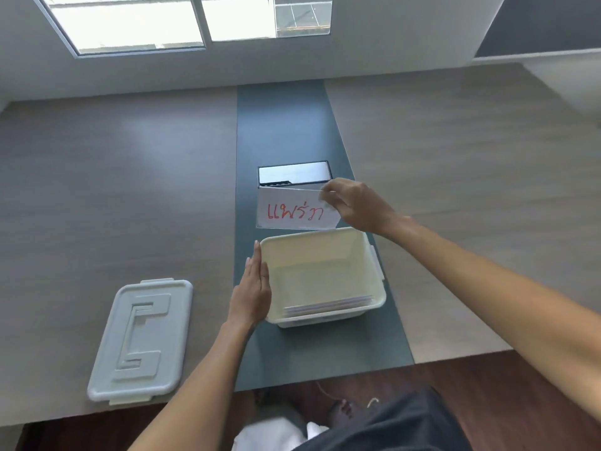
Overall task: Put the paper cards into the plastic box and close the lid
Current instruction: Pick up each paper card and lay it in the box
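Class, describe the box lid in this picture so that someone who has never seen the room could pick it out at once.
Start at the dark green strip running down the middle of the wooden table, where the open cream plastic box sits. Look to its left, near the table's front edge. The lid lies flat there: pale grey, rounded corners, with a raised angular pattern on top.

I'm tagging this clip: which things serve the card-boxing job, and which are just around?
Job: white card with red writing in right hand; cream plastic box, cards inside; left hand; grey plastic lid.
Around: black recessed table panel; window.
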`<state>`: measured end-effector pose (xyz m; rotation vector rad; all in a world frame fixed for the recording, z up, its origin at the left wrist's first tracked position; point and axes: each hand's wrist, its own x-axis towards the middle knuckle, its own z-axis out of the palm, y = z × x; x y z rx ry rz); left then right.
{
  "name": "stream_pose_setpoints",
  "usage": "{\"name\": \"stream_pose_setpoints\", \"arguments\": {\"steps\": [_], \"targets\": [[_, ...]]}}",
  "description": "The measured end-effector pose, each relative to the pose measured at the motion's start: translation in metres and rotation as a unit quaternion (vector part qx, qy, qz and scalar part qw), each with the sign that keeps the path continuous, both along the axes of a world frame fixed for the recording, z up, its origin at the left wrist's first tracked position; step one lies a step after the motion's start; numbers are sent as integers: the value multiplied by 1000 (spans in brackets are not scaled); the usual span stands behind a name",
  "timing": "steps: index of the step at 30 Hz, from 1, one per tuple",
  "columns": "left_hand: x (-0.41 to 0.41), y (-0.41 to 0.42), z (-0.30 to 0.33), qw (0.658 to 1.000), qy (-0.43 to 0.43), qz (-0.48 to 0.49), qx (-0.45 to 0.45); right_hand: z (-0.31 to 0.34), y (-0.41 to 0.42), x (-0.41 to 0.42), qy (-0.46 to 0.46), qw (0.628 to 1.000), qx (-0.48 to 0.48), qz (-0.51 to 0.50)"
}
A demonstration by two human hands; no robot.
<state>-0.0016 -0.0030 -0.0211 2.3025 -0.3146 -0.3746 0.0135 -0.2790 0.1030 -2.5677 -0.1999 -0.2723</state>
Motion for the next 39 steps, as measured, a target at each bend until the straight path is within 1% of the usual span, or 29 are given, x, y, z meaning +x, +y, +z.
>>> {"name": "stream_pose_setpoints", "arguments": {"steps": [4,7,9,12,20,23,29,35,39], "targets": [[-2,1,5,1000,14,-1,1,3,-1,-26,-39,999,7,-1],[-3,1,7,1000,25,1,-1,10,1,-42,-51,999,18,-5],[-2,1,7,1000,29,-2,-6,13,2,-51,-52,998,19,2],[-2,1,8,999,37,0,-11,12,3,-62,-31,999,26,9],[-1,4,-2,998,45,-2,-41,-10,-3,-87,133,989,56,43],[0,6,-2,997,53,-8,-51,-23,0,-94,158,985,58,36],[1,7,-3,997,56,-10,-53,-42,9,-105,226,973,28,33],[-1,6,0,997,53,3,-56,-47,17,-107,331,942,-1,50],[-1,6,0,997,55,2,-52,-48,17,-107,416,908,13,46]]}}
